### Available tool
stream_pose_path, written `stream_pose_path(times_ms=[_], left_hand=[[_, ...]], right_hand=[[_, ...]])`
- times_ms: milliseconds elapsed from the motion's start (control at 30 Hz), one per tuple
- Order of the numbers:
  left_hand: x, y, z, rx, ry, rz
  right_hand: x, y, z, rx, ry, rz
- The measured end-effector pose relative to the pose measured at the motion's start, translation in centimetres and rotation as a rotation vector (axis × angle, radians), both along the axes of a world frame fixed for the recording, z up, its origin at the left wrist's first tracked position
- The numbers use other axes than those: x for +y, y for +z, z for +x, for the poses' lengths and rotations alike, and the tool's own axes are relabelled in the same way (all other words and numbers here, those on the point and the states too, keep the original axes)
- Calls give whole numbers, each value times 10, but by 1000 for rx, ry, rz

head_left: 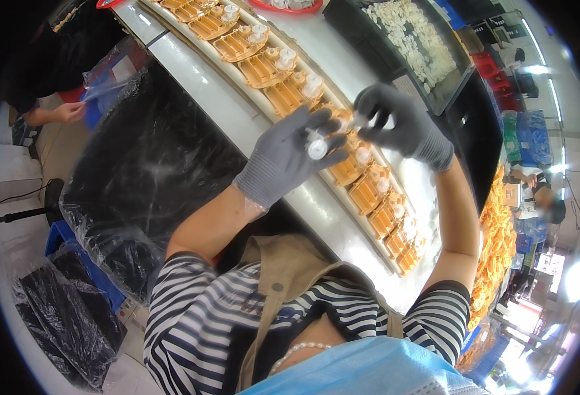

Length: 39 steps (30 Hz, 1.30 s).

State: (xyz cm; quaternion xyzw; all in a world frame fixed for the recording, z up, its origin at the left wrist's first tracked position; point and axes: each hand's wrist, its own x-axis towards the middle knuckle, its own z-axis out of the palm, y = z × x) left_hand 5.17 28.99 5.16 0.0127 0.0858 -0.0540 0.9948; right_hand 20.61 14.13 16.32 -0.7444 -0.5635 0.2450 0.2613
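A row of orange plastic housings (257,68) runs diagonally across the work table, many with clear round plastic parts (286,59) set in one end. My left hand (280,155), in a grey glove, hovers over the middle of the row. Its curled fingers hold a small clear round plastic part (316,149) against the palm side. Just right of it, my gloved right hand (405,125) pinches a small whitish plastic piece (371,121) between thumb and fingers, above the housings. The exact shape of that piece is partly hidden by the fingers.
A black tray (449,99) with many translucent white parts stands beyond my right hand. Orange parts (497,247) are heaped at the right. Black plastic sheeting (152,164) covers something left of the table. Another person's hand (71,112) holds a clear bag at far left.
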Motion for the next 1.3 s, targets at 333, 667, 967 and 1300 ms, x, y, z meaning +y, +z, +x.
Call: stream_pose_path(times_ms=[333,667,967,1300], left_hand=[[-2,3,-13,114,-81,19],[-1,-13,-4,52,-27,-3],[-2,-13,-1,44,9,-5],[-3,-12,-1,71,52,8]], right_hand=[[11,-49,30,-360,47,-75],[25,-56,30,-423,73,-225],[20,-50,35,-338,81,-229],[27,-48,28,-401,96,-271]])
